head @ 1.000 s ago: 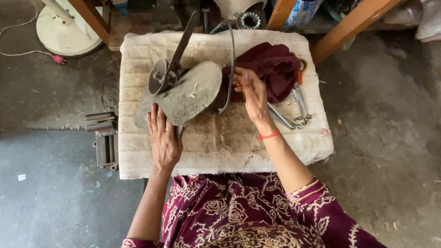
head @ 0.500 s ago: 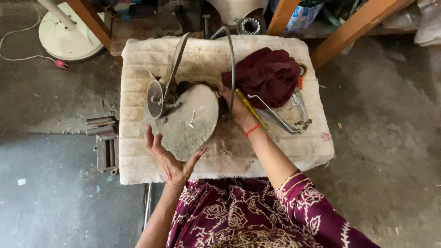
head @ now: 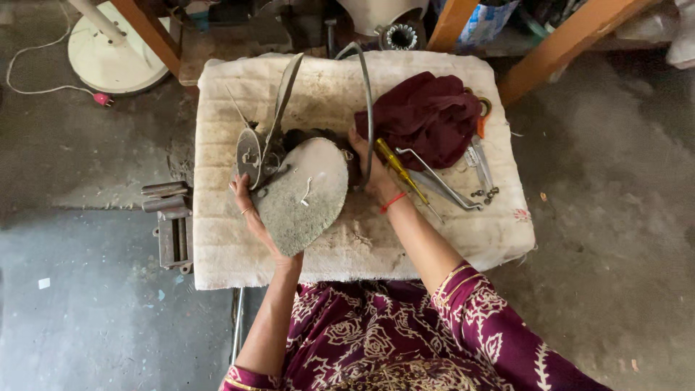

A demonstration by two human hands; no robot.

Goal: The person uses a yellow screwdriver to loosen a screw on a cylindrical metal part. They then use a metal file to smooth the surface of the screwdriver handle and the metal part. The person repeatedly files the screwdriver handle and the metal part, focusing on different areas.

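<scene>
A cream padded work table (head: 347,246) occupies the centre of the view, its four edges all visible. On it lies a grey, dusty oval metal base plate (head: 304,192) of some appliance, tilted up on one side, with a round metal part and a long flat bar (head: 284,101) rising from its upper left end toward the far edge.

The left hand (head: 250,206) is under the plate's left edge, palm against it, fingers together and pressed to the underside near the round part. The right hand (head: 369,170) is at the plate's right end, close against it; its fingers are hidden behind a curved metal rod (head: 367,101), so whether they grip anything cannot be told.

Just right of that hand lie a yellow-handled screwdriver (head: 394,168), a bent wire rod (head: 441,181) and small metal tools (head: 481,163), all beside a maroon cloth bundle (head: 427,119) that takes up the far right quarter of the pad. Bare padding is open along the near edge and the near right corner; the far left corner is also bare.

Off the table's left edge, a small metal vise (head: 170,224) sits on the concrete floor, close to the pad. A white round fan base (head: 112,58) stands at upper left with its cord. Wooden legs (head: 572,40) cross the upper right. No containers with visible contents can be made out.
</scene>
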